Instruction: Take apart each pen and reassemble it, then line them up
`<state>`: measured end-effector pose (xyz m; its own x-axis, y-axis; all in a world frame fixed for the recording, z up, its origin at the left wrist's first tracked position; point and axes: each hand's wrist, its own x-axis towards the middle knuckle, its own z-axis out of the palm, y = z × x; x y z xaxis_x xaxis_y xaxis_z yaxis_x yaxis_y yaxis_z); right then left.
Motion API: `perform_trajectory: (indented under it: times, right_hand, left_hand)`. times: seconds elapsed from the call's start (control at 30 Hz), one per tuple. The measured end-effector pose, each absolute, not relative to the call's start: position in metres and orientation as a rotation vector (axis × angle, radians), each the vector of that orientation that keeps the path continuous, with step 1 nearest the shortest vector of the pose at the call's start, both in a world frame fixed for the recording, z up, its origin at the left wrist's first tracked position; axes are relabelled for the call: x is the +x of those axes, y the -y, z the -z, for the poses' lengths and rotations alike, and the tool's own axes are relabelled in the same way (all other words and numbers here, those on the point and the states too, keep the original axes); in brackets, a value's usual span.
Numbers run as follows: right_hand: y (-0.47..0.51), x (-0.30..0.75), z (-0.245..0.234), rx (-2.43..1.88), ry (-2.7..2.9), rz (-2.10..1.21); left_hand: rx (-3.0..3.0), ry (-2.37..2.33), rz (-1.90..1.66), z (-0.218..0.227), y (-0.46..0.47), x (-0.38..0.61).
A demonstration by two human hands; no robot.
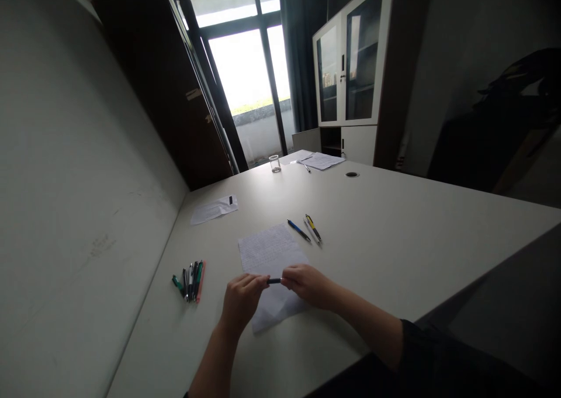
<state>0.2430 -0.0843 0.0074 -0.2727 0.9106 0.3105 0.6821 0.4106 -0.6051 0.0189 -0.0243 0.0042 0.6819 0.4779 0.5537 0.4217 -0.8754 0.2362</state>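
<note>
Between my two hands a dark pen [274, 281] is held level, its middle showing and both ends hidden by fingers. My left hand [242, 298] is closed on its left end. The other end is pinched by my right hand [309, 284]. Beneath them lies a sheet of paper [272, 249] with lines of writing on its upper part. Just beyond my right hand, a blue pen [298, 230] and a yellow-and-black pen [313, 228] rest on the table, with a whitish pen [312, 232] alongside.
Several pens [190, 281] lie grouped at the left of the white table [372, 240]. A folded paper [214, 210] is near the wall. Farther back are a clear glass [274, 163], more papers [322, 161], a loose pen [307, 168] and a round cable hole [352, 175].
</note>
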Motion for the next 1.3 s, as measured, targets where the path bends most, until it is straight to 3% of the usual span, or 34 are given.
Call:
perform_trajectory:
  times: [0.17, 0.27, 0.57, 0.73, 0.9, 1.07, 1.3]
  right_hand:
    - [0.081, 0.244, -0.006, -1.31, 1.706, -1.059]
    - [0.083, 0.244, -0.01, -1.277, 1.622, -1.185]
    - [0.082, 0.247, -0.02, -1.328, 2.143, -0.193]
    - [0.08, 0.266, -0.027, -1.417, 2.244, 0.021]
    - [0.076, 0.262, -0.022, -1.335, 2.415, -0.135]
    - [0.06, 0.278, -0.03, -1.357, 2.187, -0.388]
    - [0.008, 0.315, -0.057, -1.312, 1.663, -0.992]
  left_hand:
    - [2.885, -0.752, -1.001, -0.003, 0.023, 0.018]
    - [2.894, -0.765, -1.024, -0.003, 0.023, 0.02]
    - [2.875, -0.789, -0.935, -0.004, 0.027, 0.028]
    - [2.569, -0.868, -1.052, 0.002, 0.022, 0.026]
    - [2.231, -0.968, -1.09, 0.007, 0.032, 0.041]
    - [1.933, -1.043, -1.159, 0.005, 0.018, 0.032]
    - [2.168, -1.205, -1.105, 0.017, -0.032, -0.005]
